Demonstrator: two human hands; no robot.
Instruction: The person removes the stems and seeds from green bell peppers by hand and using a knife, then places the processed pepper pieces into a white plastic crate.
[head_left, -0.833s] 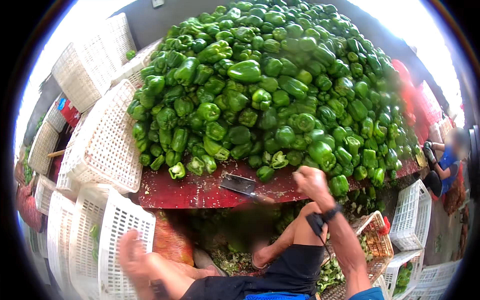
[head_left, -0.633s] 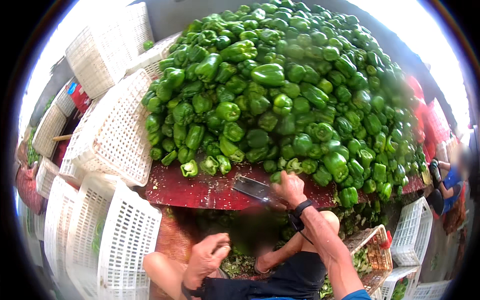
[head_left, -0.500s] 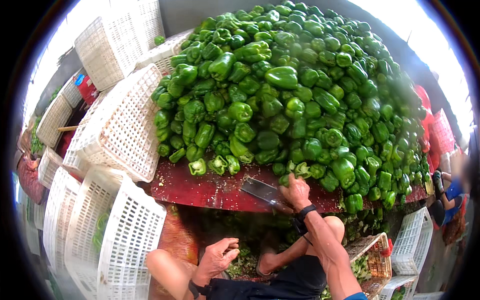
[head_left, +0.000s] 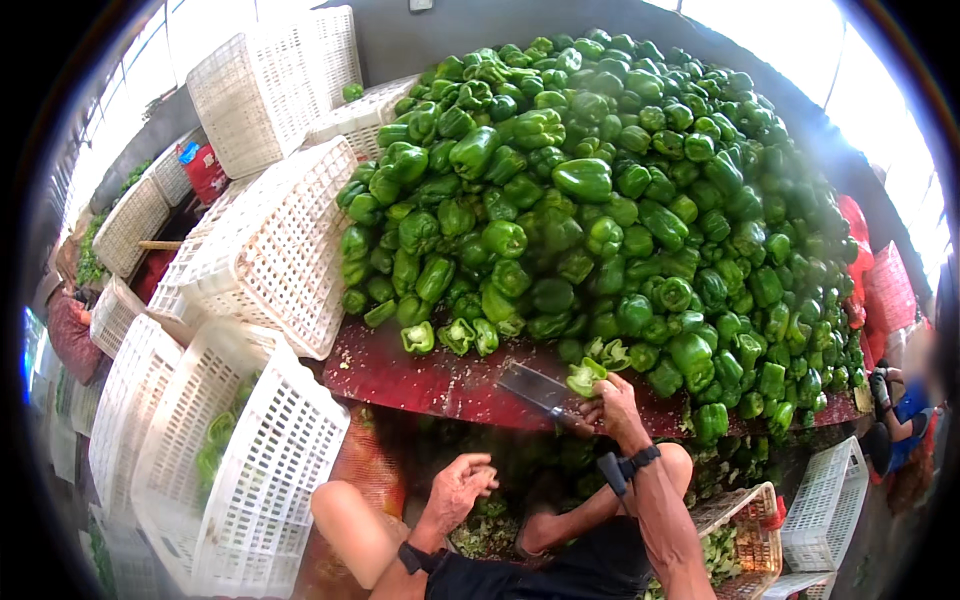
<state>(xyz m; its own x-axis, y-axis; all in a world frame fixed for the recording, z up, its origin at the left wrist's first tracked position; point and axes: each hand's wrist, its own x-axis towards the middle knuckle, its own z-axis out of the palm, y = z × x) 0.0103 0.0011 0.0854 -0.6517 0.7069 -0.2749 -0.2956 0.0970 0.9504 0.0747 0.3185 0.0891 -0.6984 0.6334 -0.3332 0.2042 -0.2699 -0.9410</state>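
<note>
My right hand (head_left: 618, 408) pinches a cut green bell pepper (head_left: 587, 377) at the front edge of the red table (head_left: 440, 385), its pale inside showing. Just left of that hand, a wide-bladed knife (head_left: 528, 383) lies on the tabletop, its handle at the edge. Over my lap, below the table edge, my left hand (head_left: 460, 490) is empty, with loosely bent fingers apart. Several cut peppers (head_left: 457, 337) rest at the foot of a big heap of whole green bell peppers (head_left: 600, 210).
White plastic crates (head_left: 265, 475) stand and lean on the left, one with green pieces inside. A crate of pepper scraps (head_left: 755, 540) sits by my right leg, beside another white crate (head_left: 825, 500). An orange mesh sack (head_left: 368, 470) is under the table. Another person (head_left: 905, 400) is at the far right.
My right hand has drawn a cut pepper from beside the heap toward me, turning its pale inside up. My left hand has risen slightly. The whole view has shifted a little.
</note>
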